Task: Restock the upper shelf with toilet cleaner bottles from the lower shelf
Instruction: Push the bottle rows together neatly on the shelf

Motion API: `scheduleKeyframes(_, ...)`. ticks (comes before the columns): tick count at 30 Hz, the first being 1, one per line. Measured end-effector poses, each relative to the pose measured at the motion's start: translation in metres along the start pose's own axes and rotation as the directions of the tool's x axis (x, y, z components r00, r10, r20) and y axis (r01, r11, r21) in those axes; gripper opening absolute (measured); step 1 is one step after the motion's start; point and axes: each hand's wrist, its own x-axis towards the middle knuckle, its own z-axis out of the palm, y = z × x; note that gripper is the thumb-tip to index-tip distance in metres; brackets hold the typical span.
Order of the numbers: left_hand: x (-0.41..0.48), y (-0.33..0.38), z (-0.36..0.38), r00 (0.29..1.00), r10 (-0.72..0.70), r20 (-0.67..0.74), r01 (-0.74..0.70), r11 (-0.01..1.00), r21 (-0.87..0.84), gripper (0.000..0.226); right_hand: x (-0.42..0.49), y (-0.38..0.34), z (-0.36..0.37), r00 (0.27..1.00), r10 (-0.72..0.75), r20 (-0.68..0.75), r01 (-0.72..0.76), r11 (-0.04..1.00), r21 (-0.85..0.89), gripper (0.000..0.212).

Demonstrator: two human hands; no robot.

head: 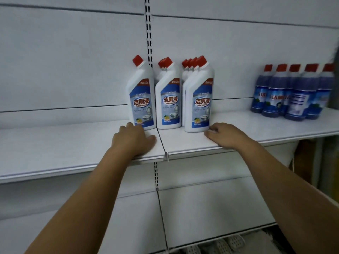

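The upper shelf (238,132) is a white metal board mounted against a white panelled back wall (73,61), with a slotted upright (149,33) running vertically behind the stock. Three rows of white toilet cleaner bottles stand upright on this shelf, near its front edge and around the seam where two shelf boards meet. The left bottle (141,96) stands alone on the left board; its red cap is angled to the left. The middle row (169,96) and the right row (199,99) each run back toward the wall, with further red caps visible behind the front bottles. All front labels face outward. The left hand (134,140) rests palm down on the shelf surface directly in front of the left bottle, fingers spread and slightly bent, fingertips at the bottle base; it holds nothing. The right hand (222,134) rests on the shelf just beside the base of the front bottle of the right row, fingers curled loosely under; it grips nothing, and contact with the bottle cannot be confirmed. A group of dark blue bottles (291,92) with red caps stands farther right on the same shelf, well apart from the white bottles. The lower shelf (211,217) is visible below, between the forearms.
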Motion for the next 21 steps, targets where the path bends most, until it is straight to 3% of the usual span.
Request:
scheduleKeyframes(4,-0.001,0.021,0.001,0.99,0.141,0.021,-0.137,0.982,-0.132,0.055,-0.008,0.002,0.0,1.0,0.002,0.006,-0.002,1.0,-0.019,0.053)
scheduleKeyframes(6,0.003,0.029,0.001,0.971,0.23,0.066,-0.21,0.952,-0.224,0.067,-0.01,0.001,-0.001,1.0,0.001,-0.001,-0.001,1.0,-0.029,0.052)
scheduleKeyframes(9,0.009,0.036,0.004,0.927,0.348,0.137,-0.322,0.929,-0.181,0.084,-0.01,0.003,0.001,1.0,-0.003,-0.016,0.002,0.999,-0.035,0.052)
scheduleKeyframes(17,0.012,0.041,0.005,0.908,0.339,0.248,-0.322,0.941,-0.106,0.08,-0.004,0.009,0.004,0.998,-0.059,-0.034,0.056,0.995,-0.086,0.053)
scheduleKeyframes(21,0.01,0.045,0.006,0.92,0.252,0.299,-0.234,0.967,-0.095,0.072,0.0,0.014,0.004,0.992,-0.126,0.022,0.127,0.989,-0.075,0.053)
